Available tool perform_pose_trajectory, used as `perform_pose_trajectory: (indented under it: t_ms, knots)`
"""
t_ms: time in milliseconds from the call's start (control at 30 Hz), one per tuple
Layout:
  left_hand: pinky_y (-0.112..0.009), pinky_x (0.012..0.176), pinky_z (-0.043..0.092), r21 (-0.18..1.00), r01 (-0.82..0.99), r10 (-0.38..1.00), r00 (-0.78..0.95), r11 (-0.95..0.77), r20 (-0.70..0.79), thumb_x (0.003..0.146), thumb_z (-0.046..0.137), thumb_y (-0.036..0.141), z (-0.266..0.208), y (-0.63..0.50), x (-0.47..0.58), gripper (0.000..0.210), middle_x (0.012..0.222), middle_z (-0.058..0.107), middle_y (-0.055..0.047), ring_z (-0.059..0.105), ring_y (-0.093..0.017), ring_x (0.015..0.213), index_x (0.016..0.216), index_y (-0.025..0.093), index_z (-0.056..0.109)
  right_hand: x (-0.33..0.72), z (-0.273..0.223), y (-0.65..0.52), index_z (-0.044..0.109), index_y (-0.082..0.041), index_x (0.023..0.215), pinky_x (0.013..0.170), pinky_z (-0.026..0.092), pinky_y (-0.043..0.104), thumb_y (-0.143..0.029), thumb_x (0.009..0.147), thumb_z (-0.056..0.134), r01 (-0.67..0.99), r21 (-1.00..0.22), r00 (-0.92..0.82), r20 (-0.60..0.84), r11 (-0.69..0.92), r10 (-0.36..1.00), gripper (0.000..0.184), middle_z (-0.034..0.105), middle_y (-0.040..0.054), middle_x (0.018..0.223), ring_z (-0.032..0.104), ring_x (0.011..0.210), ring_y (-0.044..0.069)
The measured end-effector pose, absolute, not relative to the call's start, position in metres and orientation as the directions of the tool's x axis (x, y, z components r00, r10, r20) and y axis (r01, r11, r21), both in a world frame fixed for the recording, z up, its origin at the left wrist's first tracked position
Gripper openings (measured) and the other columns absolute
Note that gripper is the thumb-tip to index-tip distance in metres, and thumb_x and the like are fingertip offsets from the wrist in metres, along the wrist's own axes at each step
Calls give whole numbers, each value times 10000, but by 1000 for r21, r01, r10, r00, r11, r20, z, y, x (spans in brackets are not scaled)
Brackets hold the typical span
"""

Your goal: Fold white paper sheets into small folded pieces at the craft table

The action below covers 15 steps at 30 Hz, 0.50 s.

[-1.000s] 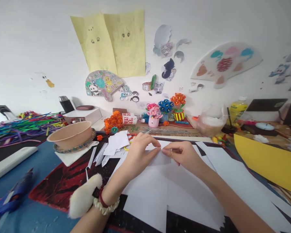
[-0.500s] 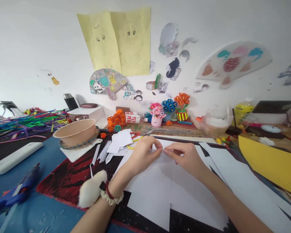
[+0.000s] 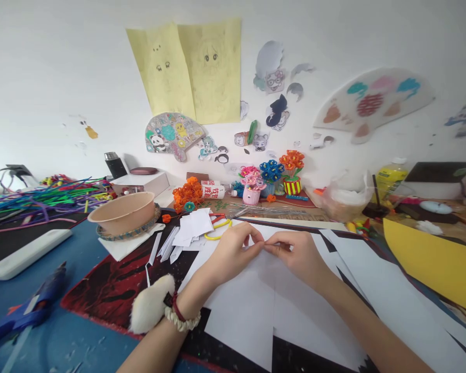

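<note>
My left hand (image 3: 236, 251) and my right hand (image 3: 300, 255) meet fingertip to fingertip over white paper sheets (image 3: 238, 324). Both are closed in a pinch. Whatever lies between the fingertips is too small or hidden to name. A cream scrunchie (image 3: 181, 322) and a fluffy white piece (image 3: 152, 306) are on or against my left wrist. Beyond my left hand lie yellow-handled scissors (image 3: 212, 238), partly covered, and a pile of cut white paper pieces (image 3: 194, 227).
At the left are a pinkish bowl (image 3: 122, 213), a blue glue gun (image 3: 27, 313), a long white case (image 3: 27, 254) and many colored pipe cleaners (image 3: 42, 199). Small flower pots (image 3: 251, 196) stand along the wall. Yellow card (image 3: 431, 264) lies at the right.
My fingertips have come closer and now touch. The whole view has shifted slightly; the paper and other things on the table stay put.
</note>
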State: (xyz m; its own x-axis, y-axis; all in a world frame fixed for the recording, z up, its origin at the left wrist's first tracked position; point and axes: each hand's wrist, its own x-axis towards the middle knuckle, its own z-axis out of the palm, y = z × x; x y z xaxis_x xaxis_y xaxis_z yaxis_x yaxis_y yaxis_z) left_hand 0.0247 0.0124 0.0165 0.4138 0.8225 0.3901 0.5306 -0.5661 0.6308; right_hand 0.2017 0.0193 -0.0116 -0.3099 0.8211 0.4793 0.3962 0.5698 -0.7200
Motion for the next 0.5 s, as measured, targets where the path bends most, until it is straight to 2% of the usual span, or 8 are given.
perform_pose_trajectory:
  t_ms: [500]
  knots:
    - [-260, 673, 407, 589, 568, 817, 423, -575, 391, 807, 549, 158, 15, 11, 26, 58, 788, 614, -10, 523, -146, 743, 763, 175, 581, 203, -12, 19, 679, -185, 640, 500, 390, 228, -216, 806, 599, 420, -677, -283, 535, 605, 796, 187, 663, -6, 612, 494, 509, 115]
